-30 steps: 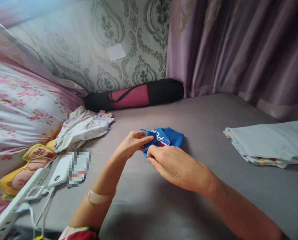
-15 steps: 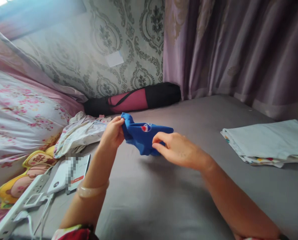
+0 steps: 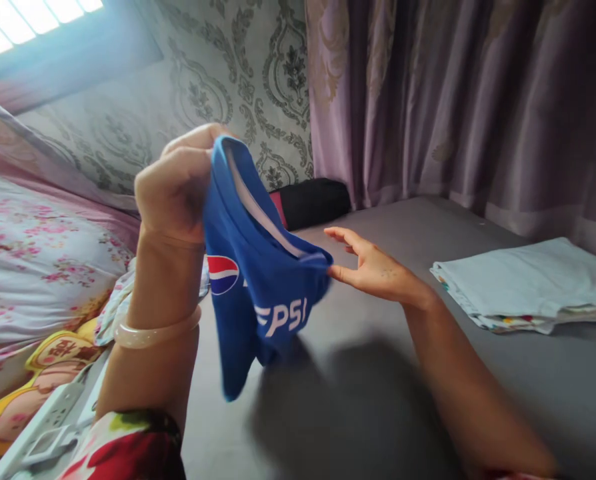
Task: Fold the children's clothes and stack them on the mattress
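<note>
A blue cloth (image 3: 258, 280) with a white logo and lettering hangs in the air over the grey bed sheet (image 3: 368, 373). My left hand (image 3: 175, 183) is raised and closed in a fist round the cloth's top edge; a pale bangle sits on that wrist. My right hand (image 3: 373, 267) is at the cloth's right corner, thumb and forefinger pinching that corner while the other fingers spread out. The cloth is stretched between both hands and its lower end dangles.
A folded pale sheet (image 3: 523, 283) lies at the right on the bed. A black and pink roll bag (image 3: 311, 200) rests against the wall. Floral bedding (image 3: 33, 267), a yellow cartoon pillow (image 3: 23, 393) and a white power strip (image 3: 43, 427) are at the left. Purple curtains (image 3: 453, 100) hang behind.
The blue cloth has gone from lying on the bed to being lifted and spread open. My left hand rose high with its top edge; my right hand holds the other corner.
</note>
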A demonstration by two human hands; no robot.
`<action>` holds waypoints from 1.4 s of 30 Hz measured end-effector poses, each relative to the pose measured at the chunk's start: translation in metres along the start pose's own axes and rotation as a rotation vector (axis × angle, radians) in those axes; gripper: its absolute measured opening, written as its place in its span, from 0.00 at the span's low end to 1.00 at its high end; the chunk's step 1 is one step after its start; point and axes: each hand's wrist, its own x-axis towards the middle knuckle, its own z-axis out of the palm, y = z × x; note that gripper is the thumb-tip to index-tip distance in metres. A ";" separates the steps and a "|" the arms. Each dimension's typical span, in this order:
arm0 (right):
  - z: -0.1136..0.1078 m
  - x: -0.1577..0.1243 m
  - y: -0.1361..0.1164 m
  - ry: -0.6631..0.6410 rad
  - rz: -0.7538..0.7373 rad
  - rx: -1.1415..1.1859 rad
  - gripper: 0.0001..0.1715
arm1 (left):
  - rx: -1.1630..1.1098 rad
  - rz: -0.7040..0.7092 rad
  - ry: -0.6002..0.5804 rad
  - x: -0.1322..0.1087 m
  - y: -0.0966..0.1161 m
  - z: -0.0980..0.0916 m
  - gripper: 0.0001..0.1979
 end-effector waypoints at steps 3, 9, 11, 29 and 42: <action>-0.009 -0.001 0.000 -0.237 -0.022 0.260 0.36 | 0.002 0.088 -0.138 -0.002 0.002 0.004 0.09; -0.009 -0.003 0.006 -0.548 0.130 0.590 0.33 | 0.053 -0.058 -0.184 -0.011 -0.019 0.000 0.08; -0.004 -0.001 0.012 -0.610 0.137 0.660 0.35 | 0.079 -0.109 -0.133 -0.013 -0.031 -0.006 0.06; -0.005 0.003 0.012 -0.129 0.054 0.478 0.17 | 0.198 -0.373 -0.028 -0.048 -0.091 -0.049 0.06; -0.011 0.004 0.020 -0.118 0.147 0.251 0.17 | 0.132 -0.482 -0.098 -0.075 -0.130 -0.069 0.16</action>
